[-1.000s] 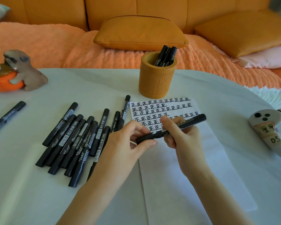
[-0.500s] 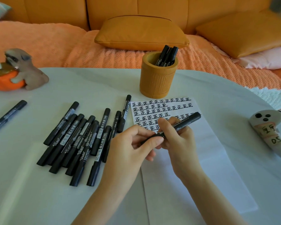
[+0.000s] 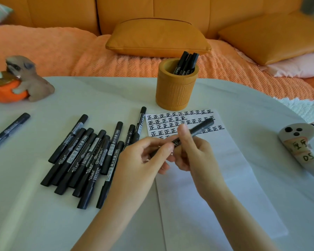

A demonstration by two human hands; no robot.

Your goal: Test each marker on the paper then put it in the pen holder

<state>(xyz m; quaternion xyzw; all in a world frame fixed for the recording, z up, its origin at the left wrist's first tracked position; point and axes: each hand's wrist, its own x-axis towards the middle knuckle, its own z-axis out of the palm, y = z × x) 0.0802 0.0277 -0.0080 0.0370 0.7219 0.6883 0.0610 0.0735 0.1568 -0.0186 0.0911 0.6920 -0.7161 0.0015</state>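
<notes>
Both hands hold one black marker (image 3: 199,128) above the white paper (image 3: 207,187). My right hand (image 3: 196,153) grips its barrel, the far end pointing up and right. My left hand (image 3: 143,156) pinches its near end at the cap; that end is hidden between the fingers. Rows of black test marks fill the top of the paper. The orange pen holder (image 3: 176,89) stands just behind the paper with three black markers in it. A pile of several black markers (image 3: 91,156) lies left of the paper, beside my left hand.
One stray black marker (image 3: 9,129) lies at the table's left edge. A dog-and-pumpkin figurine (image 3: 16,82) sits at the back left. A white ghost-shaped object (image 3: 301,147) with writing lies at the right. An orange sofa with cushions runs behind the table.
The marker has tilted steeper and moved slightly toward the paper's top. My left fingers have closed tighter over its near end, and both hands have drawn closer together.
</notes>
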